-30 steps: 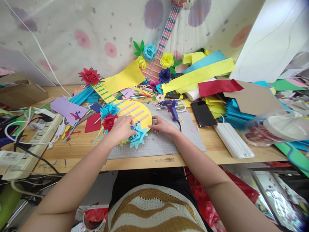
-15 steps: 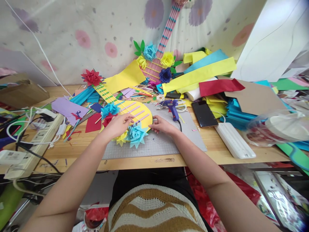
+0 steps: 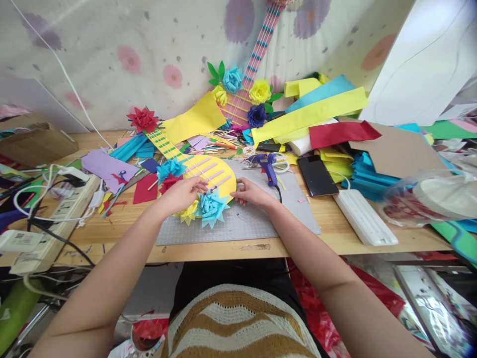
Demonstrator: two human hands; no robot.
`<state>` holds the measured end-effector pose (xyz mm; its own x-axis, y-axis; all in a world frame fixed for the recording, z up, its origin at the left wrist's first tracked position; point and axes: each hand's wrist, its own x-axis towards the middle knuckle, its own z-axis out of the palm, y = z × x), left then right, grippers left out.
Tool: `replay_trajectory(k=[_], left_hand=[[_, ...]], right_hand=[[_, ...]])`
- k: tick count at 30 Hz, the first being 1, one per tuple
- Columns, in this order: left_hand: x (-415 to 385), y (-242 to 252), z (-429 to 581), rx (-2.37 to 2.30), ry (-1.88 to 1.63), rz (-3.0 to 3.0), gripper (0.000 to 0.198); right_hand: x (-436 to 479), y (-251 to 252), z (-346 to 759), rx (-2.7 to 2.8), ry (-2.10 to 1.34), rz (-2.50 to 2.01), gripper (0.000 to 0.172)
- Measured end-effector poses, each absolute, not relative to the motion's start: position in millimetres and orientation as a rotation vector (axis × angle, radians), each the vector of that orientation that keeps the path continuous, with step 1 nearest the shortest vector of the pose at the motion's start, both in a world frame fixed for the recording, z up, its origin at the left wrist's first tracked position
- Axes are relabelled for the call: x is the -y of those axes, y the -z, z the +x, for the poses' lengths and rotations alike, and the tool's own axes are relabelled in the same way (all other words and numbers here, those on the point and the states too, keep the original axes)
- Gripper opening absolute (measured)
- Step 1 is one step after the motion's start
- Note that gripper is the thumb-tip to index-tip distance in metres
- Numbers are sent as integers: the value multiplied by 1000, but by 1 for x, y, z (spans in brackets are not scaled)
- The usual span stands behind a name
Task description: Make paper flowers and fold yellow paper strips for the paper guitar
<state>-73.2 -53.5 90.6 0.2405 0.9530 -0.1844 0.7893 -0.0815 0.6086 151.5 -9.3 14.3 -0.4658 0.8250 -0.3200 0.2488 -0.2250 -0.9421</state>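
A yellow paper guitar (image 3: 223, 171) with lilac strips and thin white strings lies at a slant on the grey cutting mat (image 3: 261, 219). My left hand (image 3: 182, 194) rests over the lower part of its body, fingers stretched toward the strings and apart. At the body's right edge, my right hand (image 3: 250, 192) has its fingers curled, pinching the rim. A light blue paper flower (image 3: 211, 206) and a yellow one (image 3: 188, 213) sit along the near edge. The red flower (image 3: 171, 184) is partly covered by my left hand. Another red flower (image 3: 143, 120) tops the neck.
A purple glue gun (image 3: 267, 166) stands on the mat to the right, beside a black phone (image 3: 316, 175) and a white power strip (image 3: 365, 217). Coloured paper strips (image 3: 313, 114) pile up behind. A pink paper guitar (image 3: 257, 54) leans at the wall. Cables and a socket strip (image 3: 61, 223) occupy the left.
The view shifts very slightly. My left fingers have lifted and spread a little over the guitar body; my right hand stays at its edge.
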Motion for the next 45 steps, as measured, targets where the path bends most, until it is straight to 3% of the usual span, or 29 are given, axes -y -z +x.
replay_trajectory(k=[15, 22, 28, 45], left_hand=[[59, -99, -67, -1503, -195, 2126, 49], [61, -100, -62, -1608, -332, 2208, 31], [58, -93, -58, -1578, -205, 2272, 12], [51, -90, -46, -1513, 57, 2523, 14]], right_hand=[[8, -12, 151, 1600, -1739, -1251, 36], [9, -14, 152, 1596, -1734, -1256, 36], [8, -11, 152, 1607, -1730, -1250, 35], [9, -13, 151, 1604, -1725, -1254, 39]])
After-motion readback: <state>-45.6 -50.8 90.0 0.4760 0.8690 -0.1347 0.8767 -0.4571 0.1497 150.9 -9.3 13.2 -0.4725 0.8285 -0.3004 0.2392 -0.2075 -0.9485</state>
